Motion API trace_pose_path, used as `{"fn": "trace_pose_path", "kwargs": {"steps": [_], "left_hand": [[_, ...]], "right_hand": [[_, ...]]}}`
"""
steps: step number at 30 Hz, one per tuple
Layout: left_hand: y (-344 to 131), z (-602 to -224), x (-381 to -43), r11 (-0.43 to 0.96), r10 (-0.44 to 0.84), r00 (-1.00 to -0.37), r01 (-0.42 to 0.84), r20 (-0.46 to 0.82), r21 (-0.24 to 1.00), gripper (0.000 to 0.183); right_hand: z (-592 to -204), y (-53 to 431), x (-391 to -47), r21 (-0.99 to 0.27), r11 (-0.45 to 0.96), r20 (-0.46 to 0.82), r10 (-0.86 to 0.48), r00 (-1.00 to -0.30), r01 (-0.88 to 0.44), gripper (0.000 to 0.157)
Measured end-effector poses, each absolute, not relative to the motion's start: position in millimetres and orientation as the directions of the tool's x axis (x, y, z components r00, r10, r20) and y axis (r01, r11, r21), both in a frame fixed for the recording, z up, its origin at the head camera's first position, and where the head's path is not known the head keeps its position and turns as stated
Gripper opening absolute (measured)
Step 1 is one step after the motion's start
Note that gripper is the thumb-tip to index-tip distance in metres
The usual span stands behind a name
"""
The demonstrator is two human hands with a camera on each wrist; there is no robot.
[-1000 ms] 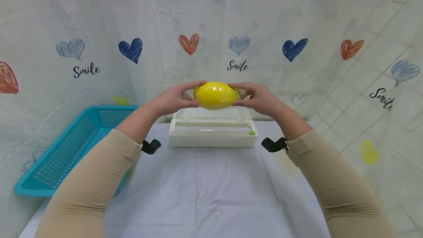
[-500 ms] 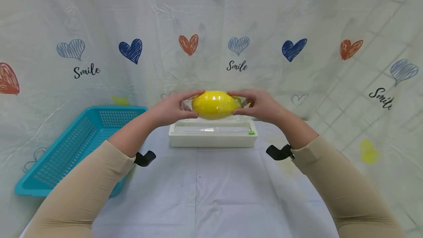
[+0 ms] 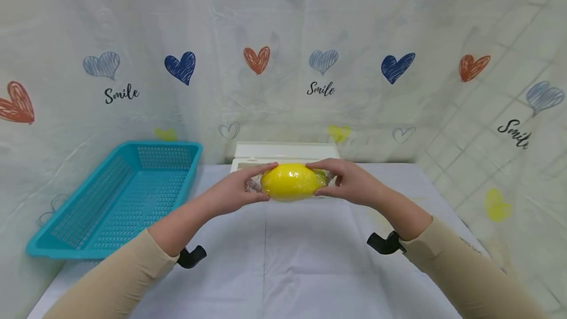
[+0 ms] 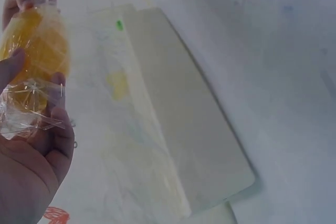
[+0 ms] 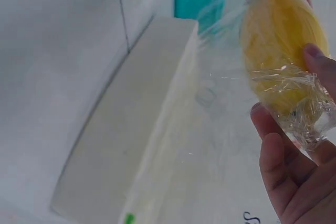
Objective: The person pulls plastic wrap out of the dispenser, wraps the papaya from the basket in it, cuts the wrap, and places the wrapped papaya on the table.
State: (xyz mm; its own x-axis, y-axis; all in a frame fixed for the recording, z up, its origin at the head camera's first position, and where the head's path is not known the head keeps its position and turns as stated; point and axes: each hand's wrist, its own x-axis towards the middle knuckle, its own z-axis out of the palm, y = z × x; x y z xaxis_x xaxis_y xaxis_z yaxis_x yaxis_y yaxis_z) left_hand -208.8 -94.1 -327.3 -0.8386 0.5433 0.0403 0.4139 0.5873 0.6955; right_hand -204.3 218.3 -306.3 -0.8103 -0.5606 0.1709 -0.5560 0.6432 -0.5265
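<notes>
A smooth yellow oval fruit (image 3: pixel 290 181) with a greenish right end hangs above the table, wrapped in clear plastic film (image 5: pixel 294 106). Gathered film bunches up at both of its ends. My left hand (image 3: pixel 230 187) grips the left end between thumb and fingers; in the left wrist view the thumb lies against the wrapped fruit (image 4: pixel 39 45). On the other end, my right hand (image 3: pixel 354 182) holds on the same way. Behind the fruit stands a white cling film dispenser (image 3: pixel 287 150) with its lid up, its front largely hidden by the fruit and hands.
A turquoise perforated basket (image 3: pixel 146 188) sits to the left, beside my left forearm. White cloth covers the table (image 3: pixel 310 265). A curtain (image 3: pixel 283 18) printed with hearts hangs close behind the dispenser. Black wrist mounts (image 3: pixel 192 257) stick out from both sleeves.
Both hands have lowered together, bringing the wrapped fruit down from above the dispenser to in front of it. The raised lid and more of the basket now show. The grip looks the same.
</notes>
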Motion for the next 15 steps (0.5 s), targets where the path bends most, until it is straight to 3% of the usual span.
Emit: {"fn": "trace_pose_path", "kwargs": {"steps": [8,15], "left_hand": [[-91.1,-378.6,-195.7,0.586,0.572,-0.820,0.424,0.019,0.691,0.072],[-89.5,-414.1,-199.0,0.641,0.560,-0.827,0.398,-0.045,0.657,0.073]], "right_hand": [[-355.2,218.1,-188.3,-0.518,0.669,0.085,-0.579,-0.811,-0.532,0.064],[-385.3,210.3,-189.6,-0.428,0.732,0.022,-0.578,-0.816,-0.530,0.064]]}}
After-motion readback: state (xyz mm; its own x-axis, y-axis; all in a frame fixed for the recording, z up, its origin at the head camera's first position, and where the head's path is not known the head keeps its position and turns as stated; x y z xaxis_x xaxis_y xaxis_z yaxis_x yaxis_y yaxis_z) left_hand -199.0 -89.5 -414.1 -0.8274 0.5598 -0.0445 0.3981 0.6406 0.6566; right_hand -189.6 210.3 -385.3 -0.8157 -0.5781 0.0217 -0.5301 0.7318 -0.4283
